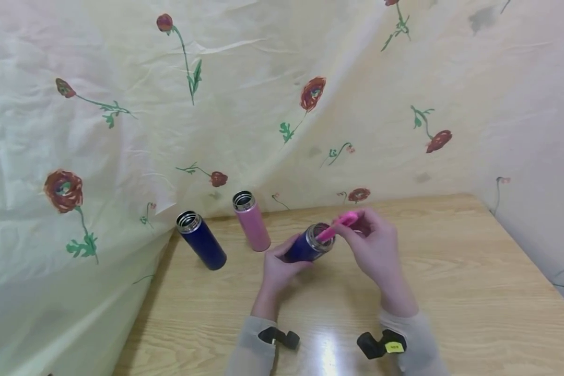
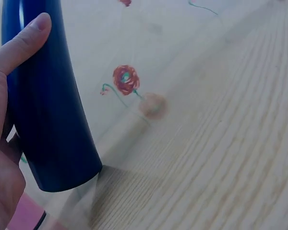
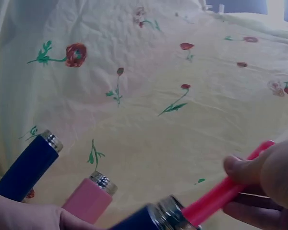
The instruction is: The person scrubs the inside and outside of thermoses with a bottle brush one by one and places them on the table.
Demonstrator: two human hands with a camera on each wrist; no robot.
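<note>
A dark blue metal bottle (image 1: 302, 249) is gripped in my left hand (image 1: 281, 270), tilted with its lidless mouth towards the right. In the left wrist view the thumb lies along the side of this bottle (image 2: 55, 110), and its base is close to the tabletop. My right hand (image 1: 375, 246) pinches a long bright pink stick (image 3: 213, 199) between thumb and fingers. The stick's lower end goes into the bottle's mouth, so what is on that end is hidden. Left of the hands stand a second dark blue bottle (image 1: 203, 243) and a pink bottle (image 1: 254, 225), both without lids.
The work is over a light wooden table (image 1: 460, 282). A cream cloth (image 1: 244, 115) printed with red flowers hangs behind it and along the sides. Both standing bottles are near the table's back left corner, the pink one closer to the left hand.
</note>
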